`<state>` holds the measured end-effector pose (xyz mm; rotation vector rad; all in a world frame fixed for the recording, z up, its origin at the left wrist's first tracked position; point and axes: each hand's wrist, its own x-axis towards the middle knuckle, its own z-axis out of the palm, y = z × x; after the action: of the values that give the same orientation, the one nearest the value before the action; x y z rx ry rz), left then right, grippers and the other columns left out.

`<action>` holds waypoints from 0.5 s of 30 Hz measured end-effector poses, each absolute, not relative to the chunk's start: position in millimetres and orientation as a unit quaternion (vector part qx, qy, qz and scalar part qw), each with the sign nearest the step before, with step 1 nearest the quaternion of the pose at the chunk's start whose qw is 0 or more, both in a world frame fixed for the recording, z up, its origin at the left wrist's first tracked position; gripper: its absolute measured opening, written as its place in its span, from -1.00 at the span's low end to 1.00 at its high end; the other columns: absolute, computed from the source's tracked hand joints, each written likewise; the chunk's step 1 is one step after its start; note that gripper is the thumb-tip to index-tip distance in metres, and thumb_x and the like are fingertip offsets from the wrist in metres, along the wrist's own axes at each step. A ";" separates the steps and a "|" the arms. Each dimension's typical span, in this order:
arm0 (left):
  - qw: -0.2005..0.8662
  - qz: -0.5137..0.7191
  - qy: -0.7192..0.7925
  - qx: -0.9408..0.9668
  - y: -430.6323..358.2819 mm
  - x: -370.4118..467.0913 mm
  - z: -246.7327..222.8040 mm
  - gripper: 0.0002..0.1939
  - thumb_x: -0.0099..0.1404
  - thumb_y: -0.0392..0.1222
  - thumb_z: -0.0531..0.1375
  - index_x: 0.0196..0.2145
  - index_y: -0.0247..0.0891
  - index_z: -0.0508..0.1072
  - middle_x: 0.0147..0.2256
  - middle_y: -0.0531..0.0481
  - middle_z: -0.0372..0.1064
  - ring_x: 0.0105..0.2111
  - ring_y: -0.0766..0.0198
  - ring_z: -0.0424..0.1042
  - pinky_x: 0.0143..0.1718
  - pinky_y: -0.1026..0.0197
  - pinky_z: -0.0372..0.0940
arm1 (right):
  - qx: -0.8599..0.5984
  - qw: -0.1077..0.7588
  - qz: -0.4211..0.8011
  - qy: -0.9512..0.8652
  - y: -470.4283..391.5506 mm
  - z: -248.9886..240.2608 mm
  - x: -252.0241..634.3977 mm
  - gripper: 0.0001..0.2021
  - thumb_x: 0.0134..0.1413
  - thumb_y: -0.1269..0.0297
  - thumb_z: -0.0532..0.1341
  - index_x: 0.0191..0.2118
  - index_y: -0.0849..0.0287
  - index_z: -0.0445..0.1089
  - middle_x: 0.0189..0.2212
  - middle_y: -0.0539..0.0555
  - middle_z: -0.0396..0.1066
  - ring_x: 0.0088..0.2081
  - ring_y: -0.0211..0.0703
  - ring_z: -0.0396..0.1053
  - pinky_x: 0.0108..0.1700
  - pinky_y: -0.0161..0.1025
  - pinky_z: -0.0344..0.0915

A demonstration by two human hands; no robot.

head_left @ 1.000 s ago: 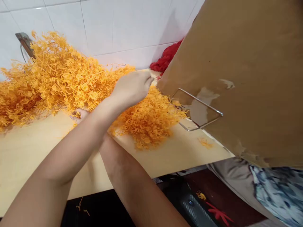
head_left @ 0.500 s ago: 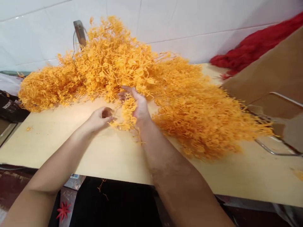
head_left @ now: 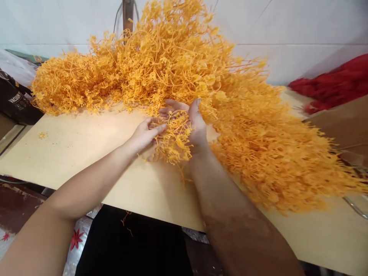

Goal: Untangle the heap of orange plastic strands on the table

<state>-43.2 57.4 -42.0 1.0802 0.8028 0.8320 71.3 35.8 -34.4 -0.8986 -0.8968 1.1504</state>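
A small bunch of orange artificial sprigs (head_left: 174, 140) lies in my right hand (head_left: 195, 122), whose thumb points up and whose fingers curl behind the bunch. From the left, my left hand (head_left: 146, 134) pinches the edge of the same bunch between thumb and fingers. Behind both hands rises a large heap of orange sprigs (head_left: 172, 57). A second dense orange pile (head_left: 276, 153) spreads to the right of my right forearm. Thin stems dangle below the bunch over the pale table (head_left: 77, 153).
Red material (head_left: 336, 82) and brown cardboard (head_left: 345, 126) are at the right. A black box (head_left: 17, 101) and a whitish plastic bag (head_left: 18, 67) stand at the left edge. A dark upright post (head_left: 128, 19) is behind the heap, against the tiled wall.
The view has moved closer and shifted left. My left hand has come up against the bunch, which looks fuller and rounder in my right hand.
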 end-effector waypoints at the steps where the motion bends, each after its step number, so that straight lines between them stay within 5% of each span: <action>1: 0.694 0.391 0.373 0.476 60.0 -44.1 -42.8 -0.94 0.22 -0.35 0.13 -0.36 -0.32 0.25 -0.53 0.14 0.30 -0.57 0.49 0.33 -0.40 0.35 0.25 | -0.394 0.660 0.505 -0.392 36.0 -35.7 71.0 -0.56 0.22 0.01 -0.18 -0.20 0.11 0.36 -0.22 0.12 0.43 -0.17 -0.17 0.40 -0.14 -0.17 0.34; 8: 0.633 0.478 0.418 0.443 78.3 -62.2 -38.4 -0.91 0.24 -0.35 0.08 -0.43 -0.30 0.26 -0.54 0.16 0.26 -0.56 0.50 0.32 -0.40 0.37 0.24 | -0.402 0.668 0.441 -0.446 42.4 -48.4 74.1 -0.70 -0.06 -0.02 0.18 -0.25 0.04 0.33 -0.19 0.07 0.40 -0.06 -0.07 0.36 -0.19 -0.11 0.35; 15: 0.626 0.468 0.431 0.452 79.0 -71.7 -33.8 -0.92 0.22 -0.22 0.14 -0.35 -0.29 0.33 -0.52 0.14 0.23 -0.58 0.54 0.23 -0.54 0.42 0.12 | -0.471 0.624 0.390 -0.486 42.2 -55.2 74.2 -0.76 -0.19 0.07 0.30 -0.43 0.10 0.34 -0.44 0.00 0.36 -0.33 -0.19 0.34 -0.27 -0.18 0.31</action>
<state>-71.7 79.0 -33.8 1.0359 0.9877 1.0742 74.2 42.2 -55.2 -1.0815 -1.1165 0.8963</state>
